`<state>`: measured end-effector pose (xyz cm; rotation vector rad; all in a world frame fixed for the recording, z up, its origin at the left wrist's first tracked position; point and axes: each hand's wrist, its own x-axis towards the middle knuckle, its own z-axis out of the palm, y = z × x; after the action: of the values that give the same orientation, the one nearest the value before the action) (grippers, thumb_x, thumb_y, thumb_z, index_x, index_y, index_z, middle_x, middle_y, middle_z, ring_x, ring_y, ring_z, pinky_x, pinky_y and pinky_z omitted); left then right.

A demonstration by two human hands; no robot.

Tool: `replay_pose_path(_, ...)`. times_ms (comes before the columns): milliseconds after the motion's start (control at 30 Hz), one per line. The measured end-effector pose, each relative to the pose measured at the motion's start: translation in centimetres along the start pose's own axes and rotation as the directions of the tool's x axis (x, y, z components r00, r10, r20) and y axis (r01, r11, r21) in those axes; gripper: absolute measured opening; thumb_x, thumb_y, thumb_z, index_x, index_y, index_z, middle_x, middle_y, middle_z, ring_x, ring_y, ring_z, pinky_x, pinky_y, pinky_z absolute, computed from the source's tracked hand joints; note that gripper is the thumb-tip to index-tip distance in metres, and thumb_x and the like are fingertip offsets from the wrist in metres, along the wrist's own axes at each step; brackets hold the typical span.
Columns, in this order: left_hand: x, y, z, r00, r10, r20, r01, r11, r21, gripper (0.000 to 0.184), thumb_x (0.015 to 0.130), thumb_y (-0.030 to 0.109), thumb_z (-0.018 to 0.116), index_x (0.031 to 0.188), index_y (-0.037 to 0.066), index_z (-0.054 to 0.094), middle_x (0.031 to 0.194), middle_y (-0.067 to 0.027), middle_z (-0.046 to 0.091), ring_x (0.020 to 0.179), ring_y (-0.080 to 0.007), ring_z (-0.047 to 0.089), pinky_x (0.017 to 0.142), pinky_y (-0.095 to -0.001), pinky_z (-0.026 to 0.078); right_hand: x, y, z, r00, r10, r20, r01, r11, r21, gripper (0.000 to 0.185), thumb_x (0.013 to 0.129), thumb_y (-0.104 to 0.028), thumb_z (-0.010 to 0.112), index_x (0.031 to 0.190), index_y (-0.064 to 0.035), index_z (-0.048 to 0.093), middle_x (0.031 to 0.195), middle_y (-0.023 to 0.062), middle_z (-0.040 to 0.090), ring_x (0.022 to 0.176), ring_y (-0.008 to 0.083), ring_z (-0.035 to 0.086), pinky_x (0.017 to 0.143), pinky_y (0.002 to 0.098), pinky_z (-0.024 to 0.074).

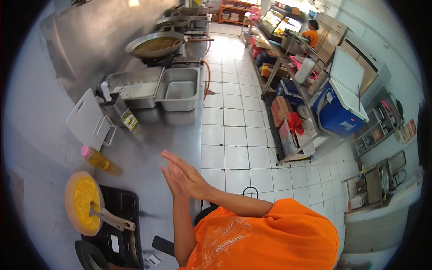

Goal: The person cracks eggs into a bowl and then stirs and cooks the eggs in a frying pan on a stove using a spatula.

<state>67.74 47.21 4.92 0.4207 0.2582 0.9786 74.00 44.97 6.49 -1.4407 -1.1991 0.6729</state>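
Observation:
My left hand (174, 184) and my right hand (190, 177) are pressed palm to palm above the steel counter's edge, fingers stretched out and no object visible between them. To their left a pan (70, 201) sits on a black portable stove (118, 211). Yellow food (84, 196) covers the pan's bottom, with a spatula (96, 213) resting in it. Beyond the stove stands an oil bottle (95, 158) with a pink cap.
Two steel trays, one with white powder (139, 90) and one bare (180, 90), stand farther along the counter (153, 135). A phone (163, 245) lies near the front. Shelves and a blue cooler (337, 108) line the right; a person (311, 33) is behind.

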Motion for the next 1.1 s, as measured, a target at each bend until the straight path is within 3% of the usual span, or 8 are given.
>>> replay_pose_path(67,-1.4,1.4,0.2,0.999,-0.032,-0.024,0.025,0.973,-0.231,0.061,0.103,0.049,0.027,0.151,0.013,0.025,0.153,-0.0057,0.032,0.138,-0.0192,0.033,0.115,-0.0366,0.022,-0.7,4.4,1.8,0.960,-0.272,0.062,0.257,0.779,-0.571,0.059,0.098,-0.052,0.039,0.145,-0.0158,0.038,0.151,0.0150,0.033,0.137,0.0295,0.034,0.110,0.0418,0.0280)
replay_pose_path(133,-2.8,2.7,0.0,0.988,-0.152,-0.018,0.152,0.963,0.224,0.060,0.103,0.049,0.029,0.148,0.011,0.030,0.146,-0.0069,0.041,0.132,-0.0197,0.041,0.110,-0.0333,0.030,0.7,6.3,2.1,0.993,-0.114,0.027,0.111,0.842,-0.527,0.056,0.098,-0.048,0.041,0.143,-0.0142,0.040,0.147,0.0166,0.038,0.132,0.0301,0.040,0.107,0.0409,0.0329)
replay_pose_path(267,-6.6,5.8,-4.6,0.984,-0.108,-0.143,0.172,0.796,0.581,0.044,0.102,0.035,0.043,0.137,0.009,0.047,0.135,-0.0071,0.053,0.119,-0.0193,0.055,0.099,-0.0329,0.041,2.9,8.1,3.4,0.997,0.075,-0.006,-0.075,0.991,-0.113,0.039,0.096,-0.017,0.048,0.134,-0.0081,0.048,0.128,0.0210,0.054,0.116,0.0308,0.056,0.098,0.0380,0.0437)
replay_pose_path(333,-9.0,5.6,-9.5,0.936,-0.034,-0.350,0.187,0.890,0.415,0.037,0.101,0.031,0.048,0.130,0.009,0.053,0.127,-0.0056,0.059,0.111,-0.0167,0.058,0.094,-0.0314,0.043,3.6,5.5,5.0,0.985,-0.154,0.072,0.150,0.987,0.055,0.017,0.089,-0.004,0.047,0.104,-0.0006,0.054,0.083,0.0096,0.061,0.070,0.0184,0.058,0.065,0.0338,0.0492)
replay_pose_path(467,-14.1,5.8,-16.9,0.717,0.071,-0.694,-0.094,0.996,0.004,0.020,0.097,0.026,0.057,0.110,0.010,0.061,0.104,-0.0003,0.066,0.090,-0.0115,0.061,0.082,-0.0280,0.049,5.3,-1.9,9.8,0.869,-0.006,0.494,0.064,0.993,-0.101,0.013,0.093,-0.012,0.046,0.097,-0.0023,0.054,0.061,0.0077,0.055,0.061,0.0205,0.061,0.057,0.0389,0.0441)
replay_pose_path(667,-14.7,12.3,-20.2,0.557,0.126,-0.821,-0.465,0.866,-0.183,0.027,0.098,0.035,0.056,0.107,0.011,0.061,0.100,0.0008,0.066,0.081,-0.0110,0.062,0.076,-0.0270,0.052,1.0,-13.0,21.1,0.680,-0.205,0.704,0.592,0.720,-0.362,0.036,0.089,-0.031,0.056,0.114,-0.0061,0.050,0.083,0.0213,0.065,0.075,0.0367,0.065,0.068,0.0452,0.0501)
replay_pose_path(867,-12.6,18.8,-12.6,0.750,0.289,-0.595,-0.504,0.832,-0.231,0.055,0.099,0.058,0.034,0.119,0.010,0.052,0.104,-0.0017,0.060,0.084,-0.0192,0.061,0.075,-0.0335,0.051,3.5,-11.6,27.3,0.509,0.257,0.822,0.558,0.628,-0.542,0.048,0.087,-0.031,0.054,0.126,-0.0061,0.043,0.107,0.0297,0.062,0.090,0.0445,0.064,0.079,0.0541,0.0483)
replay_pose_path(1100,-10.5,18.5,-13.4,0.835,0.251,-0.490,-0.447,0.829,-0.336,0.037,0.094,0.051,0.055,0.098,0.014,0.051,0.069,0.0030,0.048,0.056,-0.0107,0.045,0.055,-0.0267,0.037,11.4,-14.3,28.2,0.557,0.041,0.829,0.719,0.475,-0.507,0.034,0.094,-0.029,0.049,0.120,-0.0077,0.049,0.102,0.0266,0.064,0.099,0.0461,0.060,0.083,0.0532,0.0455)
